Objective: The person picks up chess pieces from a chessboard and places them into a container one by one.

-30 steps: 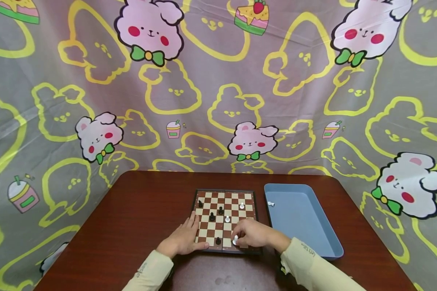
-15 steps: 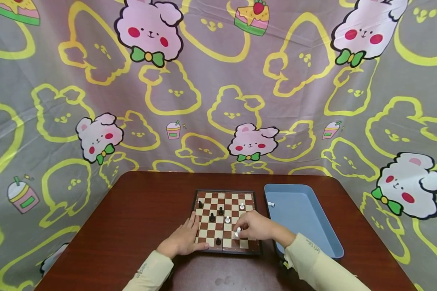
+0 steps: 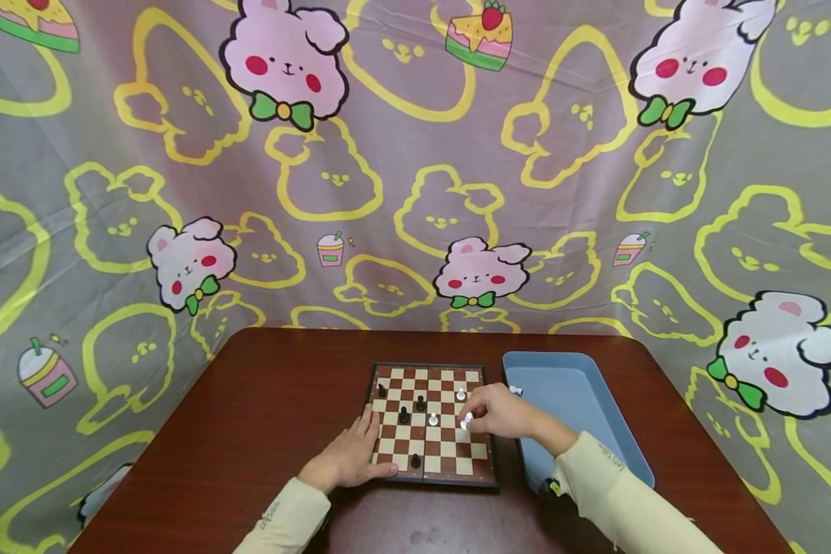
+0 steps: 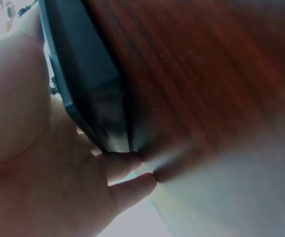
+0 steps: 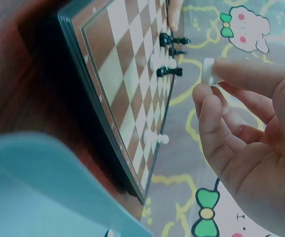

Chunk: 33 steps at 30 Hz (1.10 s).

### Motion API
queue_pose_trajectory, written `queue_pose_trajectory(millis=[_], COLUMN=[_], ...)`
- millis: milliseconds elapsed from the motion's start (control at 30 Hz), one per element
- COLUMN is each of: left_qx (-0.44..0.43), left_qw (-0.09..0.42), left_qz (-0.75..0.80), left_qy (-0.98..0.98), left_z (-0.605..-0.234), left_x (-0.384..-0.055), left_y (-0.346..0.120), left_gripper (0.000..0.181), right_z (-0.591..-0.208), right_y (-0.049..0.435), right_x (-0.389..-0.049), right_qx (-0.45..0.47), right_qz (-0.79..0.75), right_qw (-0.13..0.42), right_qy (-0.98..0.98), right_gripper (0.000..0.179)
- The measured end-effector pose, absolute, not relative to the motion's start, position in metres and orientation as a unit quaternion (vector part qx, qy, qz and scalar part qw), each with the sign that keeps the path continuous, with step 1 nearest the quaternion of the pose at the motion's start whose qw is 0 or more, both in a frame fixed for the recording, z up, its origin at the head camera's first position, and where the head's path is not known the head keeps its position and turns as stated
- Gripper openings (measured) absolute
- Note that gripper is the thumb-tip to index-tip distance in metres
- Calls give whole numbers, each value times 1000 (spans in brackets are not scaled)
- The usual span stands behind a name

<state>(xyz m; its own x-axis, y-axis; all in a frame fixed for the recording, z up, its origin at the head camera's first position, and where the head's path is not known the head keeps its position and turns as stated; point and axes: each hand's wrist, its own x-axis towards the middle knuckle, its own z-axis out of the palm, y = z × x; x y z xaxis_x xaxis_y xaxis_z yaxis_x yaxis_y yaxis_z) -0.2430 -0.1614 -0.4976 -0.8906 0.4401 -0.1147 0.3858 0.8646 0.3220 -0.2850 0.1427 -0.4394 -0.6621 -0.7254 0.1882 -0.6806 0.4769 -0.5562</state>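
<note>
Right hand (image 3: 502, 412) pinches white round-based chess piece (image 3: 467, 422), near upright, above brown-and-cream checkered board (image 3: 445, 452); left hand (image 3: 346, 455), fingers extended, touches near-left corner

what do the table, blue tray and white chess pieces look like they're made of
Table: apparently wood or laminate, slightly glossy, with streaky grain. Blue tray: probably plastic, smooth, with even colour and rounded corners. White chess pieces: likely plastic, judging by uniform colour; finish unclear.
</note>
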Motion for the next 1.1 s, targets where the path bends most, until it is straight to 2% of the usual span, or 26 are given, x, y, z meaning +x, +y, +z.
queue_pose_trajectory(millis=[433, 1100], left_qx=[215, 211], left_qw=[93, 95], left_qz=[149, 149], left_qy=[961, 961], left_z=[-499, -499], left_x=[-244, -244], left_y=[-161, -161], left_gripper=[105, 106], right_z=[-432, -433], right_y=[171, 217], right_x=[-299, -325], right_qx=[-352, -259], right_qz=[-322, -315], right_qw=[38, 47], right_qy=[878, 912], right_gripper=[7, 15])
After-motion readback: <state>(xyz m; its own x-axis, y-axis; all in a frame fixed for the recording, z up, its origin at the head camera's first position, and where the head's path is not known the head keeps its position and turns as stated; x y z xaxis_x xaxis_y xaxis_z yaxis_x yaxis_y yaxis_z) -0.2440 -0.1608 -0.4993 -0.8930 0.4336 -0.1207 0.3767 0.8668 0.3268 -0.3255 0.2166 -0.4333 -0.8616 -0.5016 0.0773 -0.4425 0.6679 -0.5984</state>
